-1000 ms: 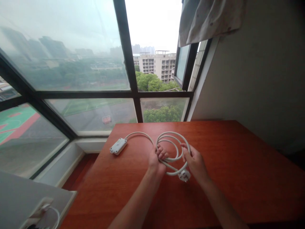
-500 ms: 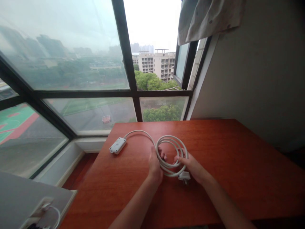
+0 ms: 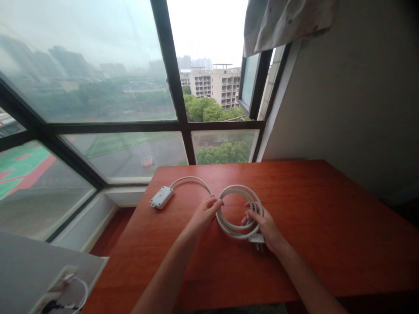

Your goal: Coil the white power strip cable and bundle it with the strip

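A white cable is wound into several loops above the reddish-brown table. My right hand is closed round the loops at their right side, thumb on top. At the left side of the coil, my left hand pinches the cable with thumb and fingers. From there a single length arcs left to a white power strip, which lies on the table near its left edge. The white plug hangs below the coil beside my right hand, its prongs pointing towards me.
Large dark-framed windows stand behind and left of the table, one pane swung outward. A curtain hangs at upper right beside a grey wall. At lower left, a wall socket has cords plugged in.
My left hand has shifted left and up, from cupping the loops to pinching the cable. The coil and my right hand have moved slightly right. The power strip stays put.
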The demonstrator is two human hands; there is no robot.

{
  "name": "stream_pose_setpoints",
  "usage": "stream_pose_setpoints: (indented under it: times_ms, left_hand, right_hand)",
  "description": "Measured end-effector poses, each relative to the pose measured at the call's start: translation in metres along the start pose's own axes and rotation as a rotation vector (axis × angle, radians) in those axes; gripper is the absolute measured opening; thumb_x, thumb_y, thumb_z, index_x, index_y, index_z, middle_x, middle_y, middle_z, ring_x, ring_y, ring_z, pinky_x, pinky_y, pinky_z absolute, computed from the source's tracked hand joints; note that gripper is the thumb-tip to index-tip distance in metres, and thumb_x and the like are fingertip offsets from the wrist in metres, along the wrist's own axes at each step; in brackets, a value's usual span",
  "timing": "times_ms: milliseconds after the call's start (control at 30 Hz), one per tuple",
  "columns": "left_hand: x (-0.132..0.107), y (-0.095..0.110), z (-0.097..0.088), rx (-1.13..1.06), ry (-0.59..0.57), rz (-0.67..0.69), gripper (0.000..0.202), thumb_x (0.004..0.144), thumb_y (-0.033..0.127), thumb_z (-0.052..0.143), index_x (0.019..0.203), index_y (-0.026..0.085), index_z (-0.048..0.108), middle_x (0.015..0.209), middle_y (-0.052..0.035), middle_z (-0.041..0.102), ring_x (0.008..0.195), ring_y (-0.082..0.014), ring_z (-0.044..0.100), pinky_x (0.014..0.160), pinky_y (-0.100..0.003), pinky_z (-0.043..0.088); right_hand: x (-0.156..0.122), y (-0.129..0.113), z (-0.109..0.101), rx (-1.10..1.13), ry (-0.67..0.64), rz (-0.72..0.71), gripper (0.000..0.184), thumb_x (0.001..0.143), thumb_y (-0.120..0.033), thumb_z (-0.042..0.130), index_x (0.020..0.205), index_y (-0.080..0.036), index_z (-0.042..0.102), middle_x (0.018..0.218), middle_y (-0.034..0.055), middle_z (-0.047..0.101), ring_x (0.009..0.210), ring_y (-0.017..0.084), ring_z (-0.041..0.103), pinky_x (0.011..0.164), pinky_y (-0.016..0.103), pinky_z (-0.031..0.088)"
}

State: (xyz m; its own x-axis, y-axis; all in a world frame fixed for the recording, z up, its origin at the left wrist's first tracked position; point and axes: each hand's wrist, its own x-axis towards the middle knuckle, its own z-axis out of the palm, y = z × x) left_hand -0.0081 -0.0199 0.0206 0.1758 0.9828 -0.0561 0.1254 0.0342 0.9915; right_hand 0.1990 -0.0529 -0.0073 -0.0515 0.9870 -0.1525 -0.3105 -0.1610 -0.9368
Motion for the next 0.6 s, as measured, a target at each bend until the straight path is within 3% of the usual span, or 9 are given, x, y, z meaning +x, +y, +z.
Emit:
stream_pose_setpoints:
  times_ms: [100, 267, 400, 533, 600]
  left_hand:
    - [-0.002, 0.004, 0.002, -0.148, -0.017, -0.111, 0.037, 0.073, 0.052, 0.065, 0.082, 0.016, 0.068, 0.085, -0.0035, 0.058, 0.077, -0.0145, 0.053, 0.065, -0.022, 0.043]
    - [-0.004, -0.008, 0.005, -0.284, -0.003, -0.167, 0.041, 0.067, 0.049, 0.073, 0.084, 0.012, 0.067, 0.072, -0.0023, 0.058, 0.065, -0.0114, 0.052, 0.059, -0.02, 0.042]
    - [-0.004, -0.015, 0.006, -0.33, -0.016, -0.215, 0.048, 0.066, 0.047, 0.074, 0.097, 0.011, 0.067, 0.076, -0.0058, 0.063, 0.065, -0.0132, 0.057, 0.059, -0.022, 0.044]
    - [-0.002, -0.015, 0.013, -0.261, 0.176, -0.151, 0.074, 0.062, 0.037, 0.079, 0.127, 0.015, 0.05, 0.071, -0.0016, 0.064, 0.06, -0.013, 0.058, 0.059, -0.023, 0.044]
    - [-0.001, -0.017, 0.019, -0.219, 0.28, -0.104, 0.076, 0.063, 0.033, 0.078, 0.129, 0.016, 0.046, 0.071, -0.0011, 0.065, 0.062, -0.014, 0.06, 0.062, -0.024, 0.045]
  right_hand:
    - [0.0, 0.001, 0.001, 0.046, 0.009, -0.009, 0.035, 0.076, -0.038, 0.067, 0.101, -0.018, 0.053, 0.064, -0.0041, 0.056, 0.06, 0.015, 0.062, 0.056, 0.026, 0.049]
    - [0.0, 0.003, 0.001, 0.099, 0.031, 0.0, 0.033, 0.075, -0.037, 0.067, 0.097, -0.017, 0.054, 0.061, -0.0049, 0.055, 0.055, 0.013, 0.058, 0.054, 0.025, 0.049]
    - [0.0, 0.005, 0.001, 0.078, 0.061, 0.01, 0.031, 0.075, -0.035, 0.066, 0.097, -0.017, 0.054, 0.059, -0.0058, 0.054, 0.051, 0.012, 0.056, 0.051, 0.024, 0.047]
    - [-0.001, 0.005, 0.003, 0.025, 0.095, 0.012, 0.029, 0.075, -0.033, 0.063, 0.098, -0.016, 0.054, 0.057, -0.0057, 0.054, 0.049, 0.012, 0.055, 0.048, 0.023, 0.045]
    - [-0.002, 0.004, 0.004, -0.016, 0.107, 0.012, 0.029, 0.076, -0.032, 0.061, 0.098, -0.015, 0.055, 0.056, -0.0052, 0.055, 0.049, 0.012, 0.055, 0.048, 0.023, 0.045]
